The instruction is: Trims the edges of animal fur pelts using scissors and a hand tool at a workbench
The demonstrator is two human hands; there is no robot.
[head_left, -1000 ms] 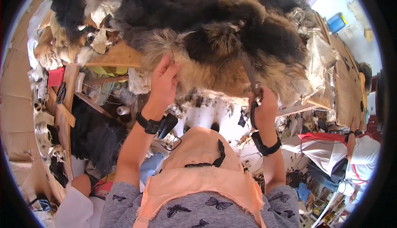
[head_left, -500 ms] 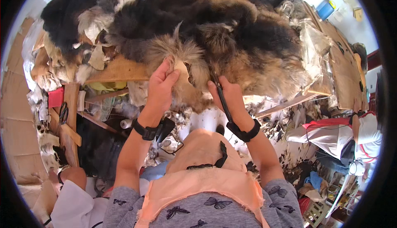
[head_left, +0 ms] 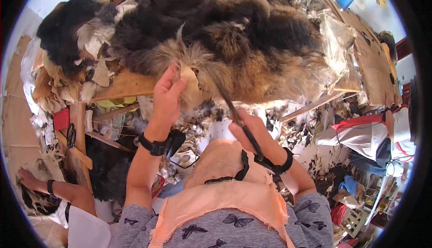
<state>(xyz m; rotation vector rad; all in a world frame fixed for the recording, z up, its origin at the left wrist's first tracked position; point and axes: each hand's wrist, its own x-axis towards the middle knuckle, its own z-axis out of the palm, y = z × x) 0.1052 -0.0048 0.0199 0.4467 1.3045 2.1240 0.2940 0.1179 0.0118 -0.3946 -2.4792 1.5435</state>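
One big shaggy pelt (head_left: pixel 225 52) takes up the middle of the bench (head_left: pixel 121 85) in front of us, fur side mostly up, with its near edge hanging over the front. Our left fingers (head_left: pixel 169 74) are right at that edge, pinched close together on a light tuft left of the middle, so most of the pelt lies beyond them and off to the right. Just right of the pinch a bit of pale, bare skin side shows, like a small flap turned toward us.

Our right fingers (head_left: pixel 248 119) are wrapped around a long dark tool (head_left: pixel 228 100), sitting nearer to us than the pelt and a little below its hanging edge. The tool slants up and left, and its tip reaches the fur right of that pale flap. We can't tell how far the tip goes in, since the hair hides it.

Looks-wise, it's pretty patchy: nearly black along the far side, greyish tan and wispy by our left fingers, then warmer brown along the near right, with a darker brown tuft sticking up around the middle. Hair's long and kinda messy all over. To its left we've got a black fur piece (head_left: pixel 67 34) and some pale scraps (head_left: pixel 101 73) piled on the bench too.
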